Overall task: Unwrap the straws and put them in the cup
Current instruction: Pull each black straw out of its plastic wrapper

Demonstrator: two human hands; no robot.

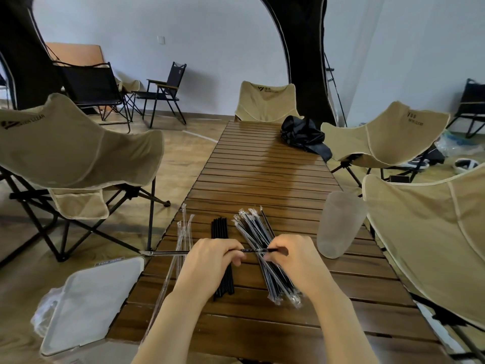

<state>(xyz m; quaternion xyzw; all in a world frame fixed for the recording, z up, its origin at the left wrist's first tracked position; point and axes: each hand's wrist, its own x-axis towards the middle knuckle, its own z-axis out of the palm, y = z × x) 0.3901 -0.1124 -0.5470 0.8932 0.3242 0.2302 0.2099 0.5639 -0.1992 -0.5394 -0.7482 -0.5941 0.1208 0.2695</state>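
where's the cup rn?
Head view: the frosted cup stands on the right side of the wooden table, near its right edge, just right of the wrapped straws and beyond the right hand, beside a beige chair.

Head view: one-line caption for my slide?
Left hand and right hand hold a wrapped black straw over the slatted table, frosted cup alongside.

Single head-worn camera, wide-angle, tipped forward and down
We're sitting right at the near end of the worktop (262, 164); left hand (210, 261) and right hand (296, 258) close under the lens; slats run away towards the far wall (210, 35).
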